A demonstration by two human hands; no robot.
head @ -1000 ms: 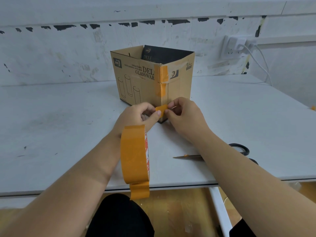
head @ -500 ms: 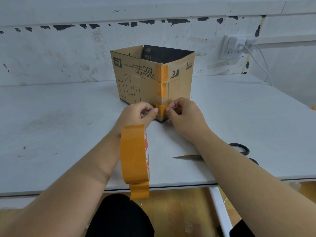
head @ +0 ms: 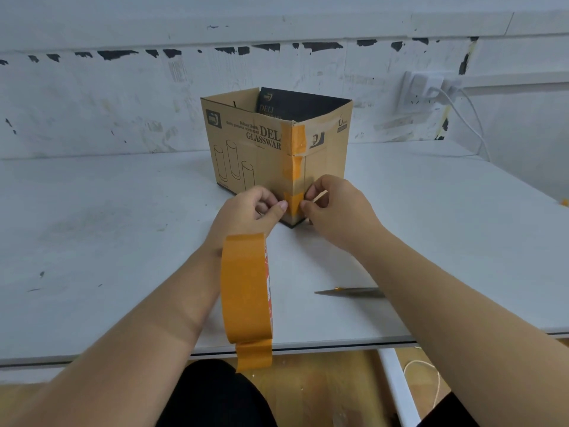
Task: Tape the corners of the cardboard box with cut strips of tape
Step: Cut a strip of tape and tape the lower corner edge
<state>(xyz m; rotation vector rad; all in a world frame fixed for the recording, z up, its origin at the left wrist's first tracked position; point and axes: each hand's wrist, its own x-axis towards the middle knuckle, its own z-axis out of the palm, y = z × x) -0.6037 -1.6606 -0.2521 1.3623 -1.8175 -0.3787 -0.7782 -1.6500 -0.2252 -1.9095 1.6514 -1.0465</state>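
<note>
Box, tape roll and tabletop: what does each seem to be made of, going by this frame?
Box: brown corrugated cardboard, matte, printed, creased at its folds. Tape roll on the left wrist: orange, slightly glossy, probably plastic film tape, though paper cannot be ruled out. Tabletop: smooth white, likely laminate or painted board, scuffed.

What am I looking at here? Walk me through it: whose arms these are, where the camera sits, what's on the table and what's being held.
There is no machine here: a person wears a camera on the head, so the single picture looks down along their own arms. On the white table stands an open cardboard box, one corner toward the viewer. The left hand and right hand pinch the two ends of a short orange tape strip against the lower part of that corner; longer orange tape already covers the corner above. An orange tape roll hangs round the left wrist. Scissors lie on the table, partly hidden by the right forearm.
</note>
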